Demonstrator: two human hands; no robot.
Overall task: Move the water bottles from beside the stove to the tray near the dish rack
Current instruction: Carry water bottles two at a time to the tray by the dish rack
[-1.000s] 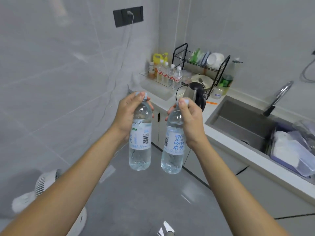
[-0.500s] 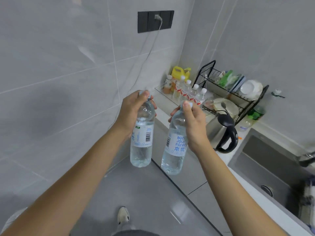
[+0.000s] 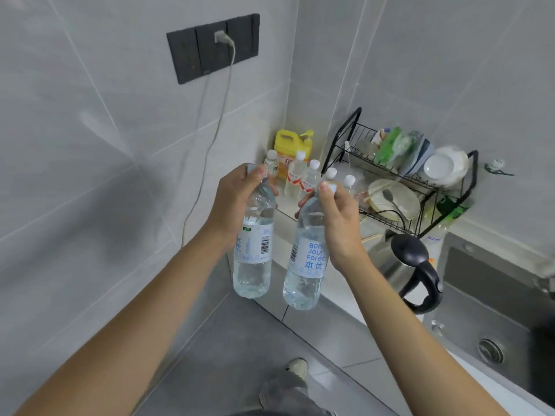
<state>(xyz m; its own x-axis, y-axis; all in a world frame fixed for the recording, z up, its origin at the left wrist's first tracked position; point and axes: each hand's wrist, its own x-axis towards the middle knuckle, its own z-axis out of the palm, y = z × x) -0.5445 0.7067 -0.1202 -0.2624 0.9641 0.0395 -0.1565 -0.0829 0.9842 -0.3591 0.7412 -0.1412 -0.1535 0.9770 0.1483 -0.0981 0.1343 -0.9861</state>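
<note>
Head view, left hand (image 3: 232, 202) gripping bottle (image 3: 253, 250), right hand (image 3: 339, 223) second bottle (image 3: 304, 265), tray seemingly behind.

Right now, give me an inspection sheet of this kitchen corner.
Surface: pale counter runs from the corner to the sink.
Job's things: two water bottles, left bottle and right bottle, held in the air by their necks; tray in the corner already holds small bottles.
Clutter: yellow jug, dish rack full of dishes, kettle.
Grips: left hand and right hand each closed on a bottle.
Cables: grey cord hangs from the wall socket.
Surroundings: grey tiled walls, grey floor.
</note>
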